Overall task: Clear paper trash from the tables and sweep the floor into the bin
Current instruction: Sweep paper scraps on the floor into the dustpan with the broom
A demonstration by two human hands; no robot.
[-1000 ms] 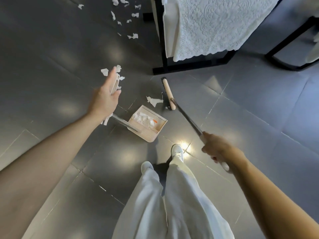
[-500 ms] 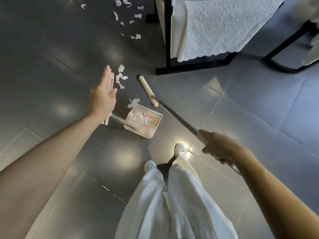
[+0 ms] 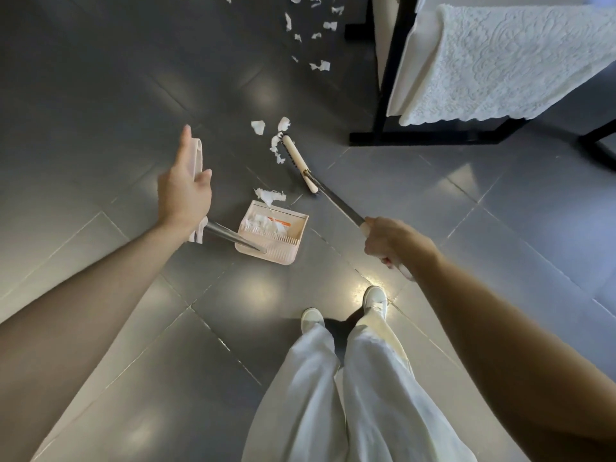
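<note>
From the head camera we looked down on a grey tiled floor (image 3: 100,95). Our left hand (image 3: 185,190) gripped the beige handle of the dustpan (image 3: 283,258), the forefinger lying straight along the grip and the thumb held out to the side; how the other fingers lay we could not tell. The pan rested on the floor ahead of our feet, with crumpled paper (image 3: 263,223) already in it and one torn piece (image 3: 270,195) just at its open lip.

Our right hand (image 3: 390,240) was clenched around the shaft of the broom (image 3: 336,203). Its head (image 3: 298,160) lay on the tiles beyond the dustpan, touching a small cluster of paper scraps (image 3: 276,146) along its bristle side. More scraps (image 3: 320,65) were scattered farther off, near the black frame (image 3: 393,61) of a table covered by a white lace cloth (image 3: 500,61).

Below, our white trousers (image 3: 333,395) and white shoes (image 3: 375,300) stood between the two arms.
</note>
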